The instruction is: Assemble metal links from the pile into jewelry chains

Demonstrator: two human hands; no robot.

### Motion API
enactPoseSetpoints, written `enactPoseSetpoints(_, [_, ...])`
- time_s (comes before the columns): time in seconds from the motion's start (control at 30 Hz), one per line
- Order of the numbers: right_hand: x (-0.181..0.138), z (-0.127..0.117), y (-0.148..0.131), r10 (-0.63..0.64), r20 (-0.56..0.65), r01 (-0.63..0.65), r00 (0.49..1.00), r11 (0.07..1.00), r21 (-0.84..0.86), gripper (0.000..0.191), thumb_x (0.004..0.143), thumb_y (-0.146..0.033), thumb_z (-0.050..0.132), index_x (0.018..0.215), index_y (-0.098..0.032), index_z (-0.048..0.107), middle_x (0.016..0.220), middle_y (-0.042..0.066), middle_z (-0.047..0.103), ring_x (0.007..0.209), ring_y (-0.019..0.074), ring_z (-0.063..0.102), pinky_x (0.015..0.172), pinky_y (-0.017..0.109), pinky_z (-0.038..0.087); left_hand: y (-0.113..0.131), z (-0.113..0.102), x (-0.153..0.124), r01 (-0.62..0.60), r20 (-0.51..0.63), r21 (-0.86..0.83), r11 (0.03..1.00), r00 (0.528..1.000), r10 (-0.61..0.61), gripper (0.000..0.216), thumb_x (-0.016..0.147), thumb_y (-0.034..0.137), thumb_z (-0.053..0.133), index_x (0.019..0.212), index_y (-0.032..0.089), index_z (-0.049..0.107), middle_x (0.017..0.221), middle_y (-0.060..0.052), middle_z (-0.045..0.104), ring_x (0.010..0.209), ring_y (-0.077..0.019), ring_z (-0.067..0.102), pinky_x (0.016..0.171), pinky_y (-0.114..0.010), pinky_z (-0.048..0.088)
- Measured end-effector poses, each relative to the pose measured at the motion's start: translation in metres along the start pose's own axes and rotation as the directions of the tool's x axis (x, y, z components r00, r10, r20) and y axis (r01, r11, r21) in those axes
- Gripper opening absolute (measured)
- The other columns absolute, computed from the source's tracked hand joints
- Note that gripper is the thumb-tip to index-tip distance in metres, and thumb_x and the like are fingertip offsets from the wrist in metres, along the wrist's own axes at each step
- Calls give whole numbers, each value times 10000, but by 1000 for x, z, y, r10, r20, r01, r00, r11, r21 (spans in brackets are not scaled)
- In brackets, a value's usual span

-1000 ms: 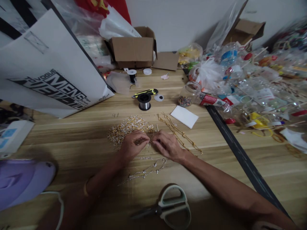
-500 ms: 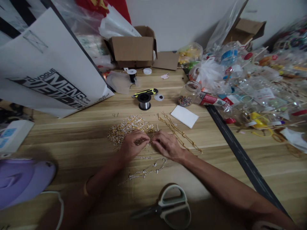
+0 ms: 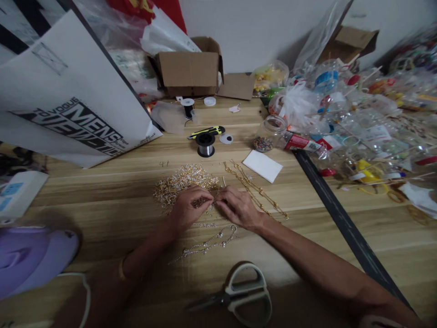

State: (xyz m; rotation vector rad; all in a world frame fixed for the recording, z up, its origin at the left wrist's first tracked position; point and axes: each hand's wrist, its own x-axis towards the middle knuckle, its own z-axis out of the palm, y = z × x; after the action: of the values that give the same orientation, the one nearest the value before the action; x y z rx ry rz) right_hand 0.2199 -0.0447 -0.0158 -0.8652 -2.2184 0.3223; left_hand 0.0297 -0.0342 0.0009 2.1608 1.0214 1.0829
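My left hand [image 3: 191,205] and my right hand [image 3: 239,206] meet fingertip to fingertip over the wooden table, both closed in a pinch. Whatever lies between the fingertips is too small to make out. Just behind my left hand spreads a pile of gold and silver jewellery pieces [image 3: 184,180]. Gold chains [image 3: 246,180] stretch out behind and to the right of my right hand. A silver chain [image 3: 211,241] with small charms lies in a loop in front of both hands.
Scissors [image 3: 246,294] lie near the front edge. Behind the pile stand a wire spool [image 3: 205,145] and a yellow-black utility knife [image 3: 206,132]. A white pad [image 3: 262,166], a bead jar [image 3: 269,132] and heaped plastic bottles [image 3: 362,123] are at right; a white bag [image 3: 75,100] is at left.
Both hands stay almost in place, with only a slight shift of the fingertips. The things on the table have not moved.
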Motion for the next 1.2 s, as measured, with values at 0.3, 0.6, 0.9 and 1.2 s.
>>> enactPoseSetpoints(0.3, [-1, 0, 0, 1, 2, -1, 1000, 1000, -11, 113, 926, -210, 431, 927, -168, 535, 812, 50, 593, 709, 129, 539, 584, 231, 403, 1, 1, 1, -22, -13, 20, 1000, 1000, 22, 72, 757, 116, 628, 711, 168, 648, 707, -38, 688, 675, -144, 633, 671, -265, 491])
enactPoseSetpoints(0.6, [-2, 1, 0, -4, -13, 3, 1000, 997, -78, 100, 920, -212, 446, 921, -171, 536, 810, 39, 590, 677, 121, 526, 561, 229, 374, -2, 1, 1, -13, -11, 26, 1000, 1000, 13, 73, 762, 121, 622, 717, 169, 653, 707, -37, 686, 682, -147, 624, 672, -271, 488])
enactPoseSetpoints(0.9, [-2, 1, 0, 12, 3, -11, 1000, 996, -83, 88, 917, -213, 453, 926, -174, 532, 813, 40, 597, 688, 125, 543, 569, 230, 371, 0, 0, 1, -53, -16, 72, 996, 998, 54, 74, 770, 121, 617, 725, 166, 655, 713, -51, 694, 687, -154, 632, 681, -283, 497])
enactPoseSetpoints(1.2, [-3, 2, 0, -2, 8, 3, 1000, 993, -114, 95, 918, -221, 453, 907, -170, 533, 800, 41, 599, 661, 121, 534, 550, 234, 351, 1, 0, 0, -81, -23, 93, 992, 996, 83, 83, 785, 125, 606, 726, 169, 645, 715, -50, 687, 693, -153, 618, 696, -284, 486])
